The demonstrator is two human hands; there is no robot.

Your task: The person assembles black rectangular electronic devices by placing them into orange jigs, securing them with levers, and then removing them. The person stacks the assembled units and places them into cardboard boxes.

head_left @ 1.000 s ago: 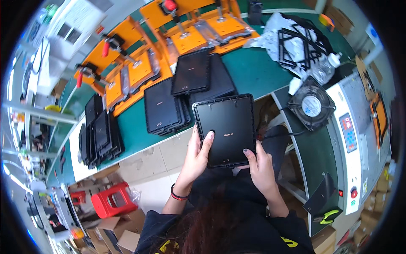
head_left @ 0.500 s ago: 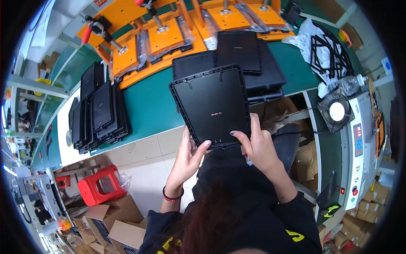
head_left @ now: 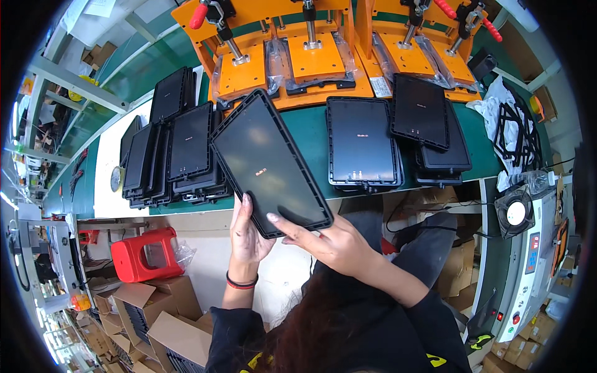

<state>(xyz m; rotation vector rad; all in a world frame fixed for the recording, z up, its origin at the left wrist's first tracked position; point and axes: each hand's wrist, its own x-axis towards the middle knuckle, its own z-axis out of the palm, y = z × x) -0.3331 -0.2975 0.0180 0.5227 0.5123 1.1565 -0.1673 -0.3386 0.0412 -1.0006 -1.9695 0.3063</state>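
A black rectangular plastic cover (head_left: 268,163) with a raised, notched rim is held tilted above the front edge of the bench. My left hand (head_left: 247,233) grips its lower left side, the thumb lying on the flat face. At the bottom edge my right hand (head_left: 326,242) is closed on it too, one digit over the face and the others partly hidden behind. Left of it, stacks of similar black covers (head_left: 189,140) lie on the bench. To the right, another cover (head_left: 362,140) lies flat beside a pile of black covers (head_left: 420,112).
Orange clamping fixtures (head_left: 314,59) with red-handled levers line the back of the green bench (head_left: 292,124). Black frames (head_left: 516,127) lie on white plastic at the right, near a fan (head_left: 515,213) and a control box. A red stool (head_left: 127,261) and open cartons (head_left: 177,336) stand below left.
Both hands have carried the cover leftward and tilted it. My right hand has shifted along its bottom edge. The view has turned, so the bench appears further right.
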